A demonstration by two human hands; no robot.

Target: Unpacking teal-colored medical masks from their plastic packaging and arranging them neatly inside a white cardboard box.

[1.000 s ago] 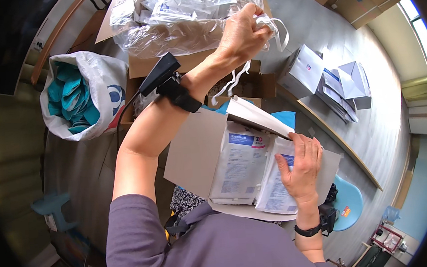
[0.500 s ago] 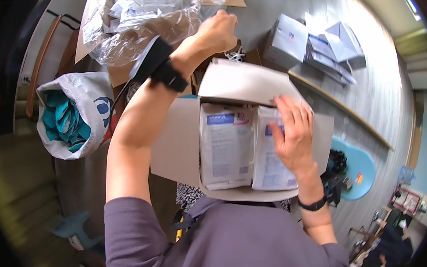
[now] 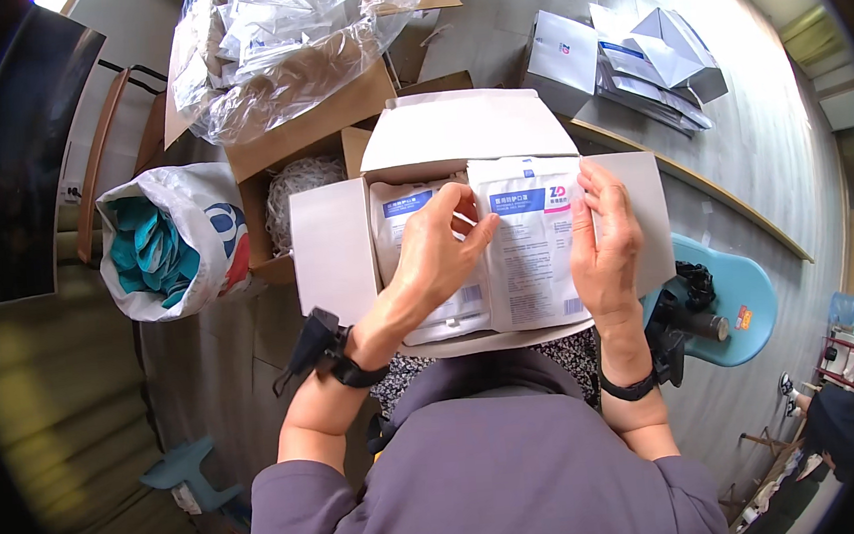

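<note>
An open white carton in front of me holds two side-by-side rows of flat white packets with blue bands. My left hand lies over the left packet, fingers bent and apart. Its thumb reaches the left edge of the right packet. That packet's top end rises over the base of the carton's far flap. Along its right edge my right hand lies with fingers stretched out and the thumb on the packet's face. Packets lower in the carton are hidden.
A brown carton lined with clear plastic holds more white packets at far left. Nearer stands a white sack of teal pieces. White boxes lie far right, and a blue stool stands at right.
My left hand has come back from beside the plastic-lined carton to the packets. My right hand has shifted to the right packet's edge, and that packet now sits higher in the carton.
</note>
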